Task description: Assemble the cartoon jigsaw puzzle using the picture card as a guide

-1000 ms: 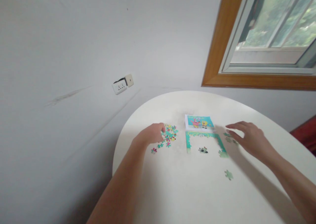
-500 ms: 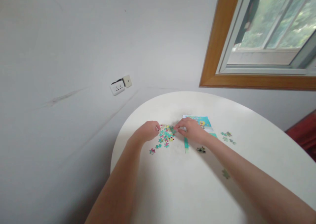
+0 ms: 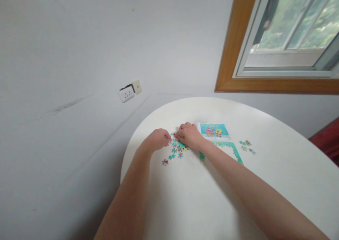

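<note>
Turquoise puzzle pieces [image 3: 180,149] at nine o'clock of the border [image 3: 231,144] now occupy the left hand [image 3: 158,139] and right hand [image 3: 189,135], the latter over from three. Both are half-curled; any grip is unclear.

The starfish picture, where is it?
In the head view, the starfish picture lies right of the right hand, just beyond the green puzzle border.

A white socket [image 3: 126,94] sits on the pale wall [image 3: 87,56] (faintly scuffed), left of a wood-framed window [image 3: 288,44] showing greenery [image 3: 280,21].
</note>
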{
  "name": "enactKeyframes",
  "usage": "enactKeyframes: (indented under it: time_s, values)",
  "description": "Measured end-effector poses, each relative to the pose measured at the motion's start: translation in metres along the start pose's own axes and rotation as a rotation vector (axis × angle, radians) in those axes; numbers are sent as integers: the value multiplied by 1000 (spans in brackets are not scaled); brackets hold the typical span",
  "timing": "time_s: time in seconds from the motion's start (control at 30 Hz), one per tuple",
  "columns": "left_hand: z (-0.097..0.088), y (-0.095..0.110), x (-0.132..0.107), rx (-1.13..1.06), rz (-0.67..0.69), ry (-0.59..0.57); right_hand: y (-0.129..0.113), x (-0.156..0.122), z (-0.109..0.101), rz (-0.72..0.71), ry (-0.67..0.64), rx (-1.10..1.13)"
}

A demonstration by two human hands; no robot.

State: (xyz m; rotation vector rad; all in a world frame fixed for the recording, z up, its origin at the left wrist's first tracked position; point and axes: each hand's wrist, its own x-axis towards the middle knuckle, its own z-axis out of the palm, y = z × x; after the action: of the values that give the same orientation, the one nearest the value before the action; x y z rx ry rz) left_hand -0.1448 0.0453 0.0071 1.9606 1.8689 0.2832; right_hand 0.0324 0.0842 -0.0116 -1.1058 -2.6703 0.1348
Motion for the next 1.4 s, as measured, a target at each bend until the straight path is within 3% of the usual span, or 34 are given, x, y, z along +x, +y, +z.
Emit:
enactKeyframes:
  time_s: [0.13,0.23,0.37,0.5,0.73,0.9,1.17,1.3,1.4]
  values:
    - [3,-5,2,-56,5,-32,-1,-3,1,-57,37,-31]
    - [1,-1,-1,-67,22,-70,3,-2,2,-19,82,13]
    - [-4,6,-5,-64,36,-100,17,-2,1,74,99,279]
    - [-4,7,-6,-85,31,-129,30,-11,-6,39,83,484]
    - [-1,18,-7,-188,107,-179,38,-38,-20,-19,66,488]
    - [9,28,-4,-91,244,-186,43,-59,-28,8,85,497]
    - [12,36,-1,122,183,7,84,-120,-48,130,190,395]
    - [28,64,-4,93,346,208,105,-143,-43,249,213,325]
    - [51,86,-7,72,575,314,108,-144,-33,295,180,309]
